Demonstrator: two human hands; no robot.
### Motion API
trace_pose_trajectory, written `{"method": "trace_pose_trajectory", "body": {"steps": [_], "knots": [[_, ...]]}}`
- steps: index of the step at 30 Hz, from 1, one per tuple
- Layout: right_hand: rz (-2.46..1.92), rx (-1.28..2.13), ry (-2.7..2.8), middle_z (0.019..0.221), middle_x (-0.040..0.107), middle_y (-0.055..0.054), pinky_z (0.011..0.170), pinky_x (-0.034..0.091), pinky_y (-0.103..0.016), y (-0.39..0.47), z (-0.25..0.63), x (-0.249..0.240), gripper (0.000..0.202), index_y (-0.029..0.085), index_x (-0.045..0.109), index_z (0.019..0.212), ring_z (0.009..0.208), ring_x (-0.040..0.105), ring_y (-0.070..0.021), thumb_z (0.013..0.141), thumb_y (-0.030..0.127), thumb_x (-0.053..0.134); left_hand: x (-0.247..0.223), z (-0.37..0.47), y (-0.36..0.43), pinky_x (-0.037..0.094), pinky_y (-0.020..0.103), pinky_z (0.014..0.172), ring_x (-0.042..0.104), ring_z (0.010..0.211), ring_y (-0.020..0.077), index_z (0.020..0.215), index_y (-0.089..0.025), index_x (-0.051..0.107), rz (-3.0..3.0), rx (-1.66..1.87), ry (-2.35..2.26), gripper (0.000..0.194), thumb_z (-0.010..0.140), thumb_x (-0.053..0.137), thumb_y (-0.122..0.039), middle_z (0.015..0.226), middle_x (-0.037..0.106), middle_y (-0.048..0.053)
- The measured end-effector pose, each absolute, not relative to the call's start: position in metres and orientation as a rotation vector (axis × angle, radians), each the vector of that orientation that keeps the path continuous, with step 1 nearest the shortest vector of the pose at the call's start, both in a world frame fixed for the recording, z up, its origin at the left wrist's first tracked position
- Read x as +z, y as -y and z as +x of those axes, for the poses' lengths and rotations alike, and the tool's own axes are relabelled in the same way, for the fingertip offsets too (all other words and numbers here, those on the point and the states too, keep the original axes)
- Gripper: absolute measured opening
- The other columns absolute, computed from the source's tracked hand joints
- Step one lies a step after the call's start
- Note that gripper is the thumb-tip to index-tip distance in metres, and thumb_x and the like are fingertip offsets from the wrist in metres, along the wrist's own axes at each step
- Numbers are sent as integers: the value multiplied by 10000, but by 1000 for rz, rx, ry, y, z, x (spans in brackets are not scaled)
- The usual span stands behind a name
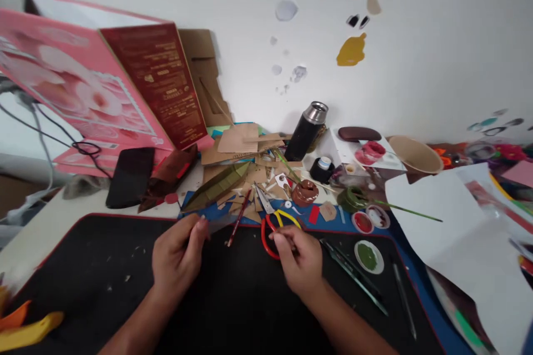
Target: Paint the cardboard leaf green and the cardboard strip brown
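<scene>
My left hand (177,255) is closed in a pinch above the black mat (233,310). From its fingertips a thin see-through strip (220,224) runs to the right, its far end hard to make out. My right hand (300,259) is also pinched shut, just in front of the scissors, and whatever lies between its fingers is hidden. The scissors (265,199), with one red and one yellow handle, lie spread at the mat's far edge. Between the hands rests a dark red pencil (240,218).
Cardboard scraps (237,141), a leaf-shaped green piece (219,186) and a black flask (306,130) stand or lie behind. At right are pens (353,277), a green paint lid (368,257) and white paper (453,222). A phone (130,177) and pink bag (83,77) are left.
</scene>
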State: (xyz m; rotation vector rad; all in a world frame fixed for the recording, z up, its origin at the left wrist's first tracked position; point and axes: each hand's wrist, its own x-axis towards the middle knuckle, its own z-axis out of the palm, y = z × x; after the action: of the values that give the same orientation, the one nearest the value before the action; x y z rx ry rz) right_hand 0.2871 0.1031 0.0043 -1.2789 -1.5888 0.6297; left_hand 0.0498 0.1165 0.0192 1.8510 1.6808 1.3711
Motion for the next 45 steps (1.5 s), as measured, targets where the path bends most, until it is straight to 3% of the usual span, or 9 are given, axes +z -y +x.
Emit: {"method": "trace_pose_trajectory", "body": {"steps": [4, 8, 15, 20, 27, 34, 45], "knots": [[-1271, 547, 1646, 690, 767, -35, 511, 508, -243, -99, 289, 9, 200, 222, 730, 847, 478, 644, -147, 1009, 232, 614, 19, 46, -115, 404, 301, 507, 526, 486, 150, 700, -258, 584, 1964, 1396, -1542, 325, 1017, 536, -210, 582, 566, -19], [-1232, 515, 1725, 729, 798, -43, 528, 540, -253, -101, 291, 14, 168, 237, 734, 880, 504, 700, -166, 1001, 198, 625, 21, 54, -117, 415, 322, 531, 554, 522, 167, 701, -258, 569, 1998, 1366, -1509, 335, 1032, 525, -232, 596, 577, 1], [-1232, 547, 1733, 629, 721, -4, 520, 506, -237, -100, 288, 10, 211, 219, 745, 878, 483, 648, -145, 1031, 286, 616, 18, 61, -114, 394, 306, 555, 522, 526, 156, 620, -249, 529, 2045, 1253, -1512, 508, 1092, 423, -406, 560, 528, 4], [-1240, 523, 1775, 562, 619, 23, 509, 439, -242, -103, 288, 3, 289, 206, 744, 836, 480, 561, -136, 1025, 380, 612, 12, 64, -116, 346, 283, 562, 448, 523, 125, 599, -226, 494, 2006, 1330, -1530, 509, 1074, 468, -408, 560, 467, -24], [-1268, 504, 1673, 685, 696, -12, 601, 460, -264, -111, 297, -2, 310, 187, 748, 905, 599, 616, -163, 1038, 420, 593, 8, 61, -124, 354, 272, 567, 478, 537, 129, 592, -218, 522, 1951, 1411, -1531, 504, 1037, 507, -455, 547, 509, -23], [-1231, 483, 1745, 627, 647, 11, 573, 418, -268, -113, 297, -5, 336, 194, 742, 891, 544, 570, -157, 1041, 445, 579, 8, 59, -127, 351, 271, 556, 478, 529, 131, 586, -221, 515, 1954, 1452, -1566, 498, 1031, 504, -445, 538, 513, -23], [-1236, 470, 1797, 621, 680, -2, 573, 426, -282, -112, 298, -3, 339, 199, 752, 873, 544, 612, -174, 1020, 466, 603, 4, 60, -126, 383, 278, 600, 537, 574, 139, 612, -222, 514, 1999, 1360, -1580, 499, 1047, 480, -464, 584, 555, -10]]}}
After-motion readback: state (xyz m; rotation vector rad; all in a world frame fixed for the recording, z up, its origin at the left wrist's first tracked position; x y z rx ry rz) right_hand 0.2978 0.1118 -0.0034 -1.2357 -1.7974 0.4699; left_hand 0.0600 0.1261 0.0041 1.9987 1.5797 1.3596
